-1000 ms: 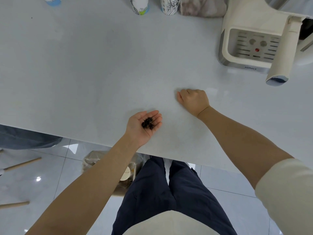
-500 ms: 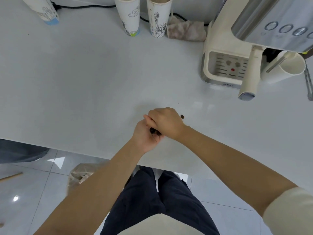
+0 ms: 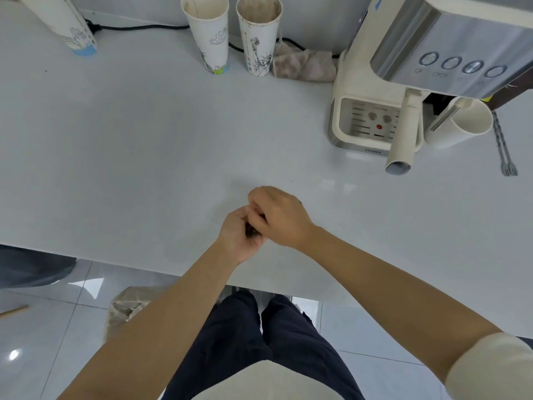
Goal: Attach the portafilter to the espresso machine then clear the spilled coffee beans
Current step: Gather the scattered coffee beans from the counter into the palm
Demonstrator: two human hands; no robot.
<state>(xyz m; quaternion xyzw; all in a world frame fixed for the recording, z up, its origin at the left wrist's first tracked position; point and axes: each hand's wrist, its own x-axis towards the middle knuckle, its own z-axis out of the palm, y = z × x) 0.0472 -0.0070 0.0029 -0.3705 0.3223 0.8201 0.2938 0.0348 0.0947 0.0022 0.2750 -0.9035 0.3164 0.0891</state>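
Note:
My left hand (image 3: 235, 236) is cupped palm up above the white table (image 3: 129, 157) near its front edge, holding dark coffee beans (image 3: 251, 232). My right hand (image 3: 281, 217) lies over that palm with its fingers bunched together and its fingertips hidden. A dark speck, perhaps a bean (image 3: 300, 201), shows on the table just behind the right hand. The cream and steel espresso machine (image 3: 450, 50) stands at the far right. The portafilter's cream handle (image 3: 402, 137) sticks out from under its head toward me.
Two tall paper cups (image 3: 207, 36) (image 3: 258, 39) and a crumpled cloth (image 3: 304, 64) stand at the back, a third cup (image 3: 62, 24) far left. A white cup (image 3: 461, 122) and a fork (image 3: 503, 145) sit right of the machine. A lined bin (image 3: 127, 307) is below the table edge.
The right hand left the table and came over the open left palm, which curled around the beans. The view tilted up, showing more of the machine and cups.

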